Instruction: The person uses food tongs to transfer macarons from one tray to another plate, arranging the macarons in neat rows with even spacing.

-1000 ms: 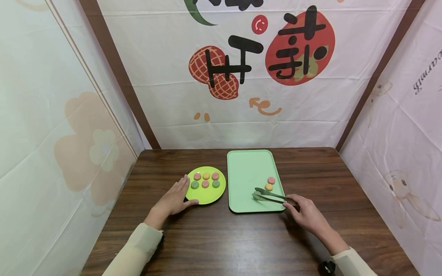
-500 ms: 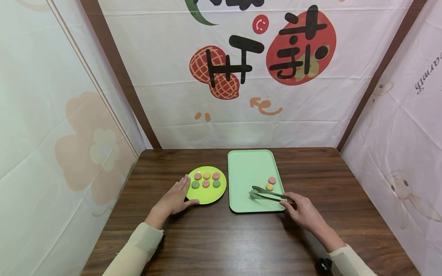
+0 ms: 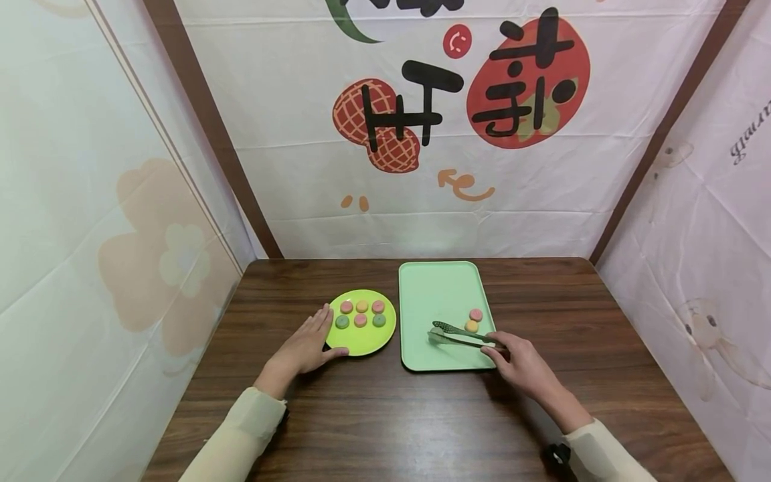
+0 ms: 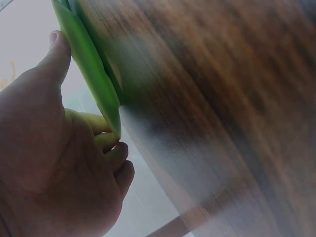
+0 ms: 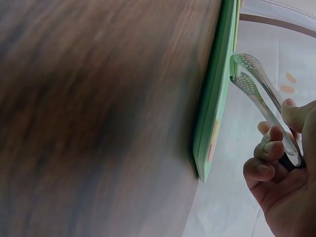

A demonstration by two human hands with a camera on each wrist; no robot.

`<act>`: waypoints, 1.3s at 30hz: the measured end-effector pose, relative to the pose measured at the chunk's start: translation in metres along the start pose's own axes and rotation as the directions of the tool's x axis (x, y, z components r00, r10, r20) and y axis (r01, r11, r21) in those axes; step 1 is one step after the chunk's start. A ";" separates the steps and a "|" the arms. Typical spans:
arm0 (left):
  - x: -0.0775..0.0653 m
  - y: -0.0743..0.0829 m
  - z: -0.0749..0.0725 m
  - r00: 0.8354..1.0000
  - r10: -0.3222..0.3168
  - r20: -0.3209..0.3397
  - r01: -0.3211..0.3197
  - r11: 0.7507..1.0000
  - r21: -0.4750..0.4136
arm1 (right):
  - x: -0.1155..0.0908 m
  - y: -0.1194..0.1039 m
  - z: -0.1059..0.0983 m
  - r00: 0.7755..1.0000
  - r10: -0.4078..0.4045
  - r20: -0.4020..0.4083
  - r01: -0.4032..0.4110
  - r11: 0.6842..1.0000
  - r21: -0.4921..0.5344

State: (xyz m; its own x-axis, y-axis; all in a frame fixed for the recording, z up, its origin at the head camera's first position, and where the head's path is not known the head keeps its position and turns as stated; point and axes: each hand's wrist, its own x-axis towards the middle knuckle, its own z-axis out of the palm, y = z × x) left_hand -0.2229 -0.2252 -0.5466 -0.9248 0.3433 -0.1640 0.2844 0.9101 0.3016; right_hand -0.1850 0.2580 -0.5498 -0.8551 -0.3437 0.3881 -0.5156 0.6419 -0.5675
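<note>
My right hand (image 3: 523, 361) holds metal serving tongs (image 5: 269, 101) by the handle end, low over the right half of a mint-green tray (image 3: 440, 288). The perforated tips stand apart; a green patch shows between them, and I cannot tell whether it is a macaron or the tray's reflection. A pink macaron (image 3: 476, 314) and a yellow macaron (image 3: 472, 326) sit on the tray beside the tongs. My left hand (image 3: 304, 348) touches the left rim of a lime-green plate (image 3: 364, 345), thumb and fingers spread along it. Pink, yellow and green macarons (image 3: 360, 320) lie there in two rows.
Plate and tray stand side by side on a dark wooden table (image 3: 373, 415), a narrow gap between them. Printed fabric walls (image 3: 361, 234) enclose the table at the back and both sides.
My right hand and the tongs have shifted left over the tray, away from the pink and yellow macarons. My left hand stays at the plate's rim.
</note>
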 end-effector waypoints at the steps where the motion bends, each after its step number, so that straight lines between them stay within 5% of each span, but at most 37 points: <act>1: 0.000 0.000 0.000 1.000 -0.001 -0.001 0.001 1.000 0.000 | 0.001 -0.001 0.001 1.000 -0.006 -0.003 0.006 1.000 0.004; 39: -0.002 0.001 -0.001 1.000 0.008 -0.015 -0.008 1.000 -0.008 | 0.039 -0.022 0.031 0.996 -0.076 0.054 0.071 0.993 0.100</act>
State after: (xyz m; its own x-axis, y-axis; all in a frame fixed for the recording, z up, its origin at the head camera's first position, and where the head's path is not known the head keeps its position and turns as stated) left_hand -0.2208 -0.2254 -0.5455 -0.9261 0.3474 -0.1472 0.2902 0.9052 0.3103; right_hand -0.2083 0.2092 -0.5444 -0.8149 -0.4283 0.3905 -0.5776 0.5446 -0.6081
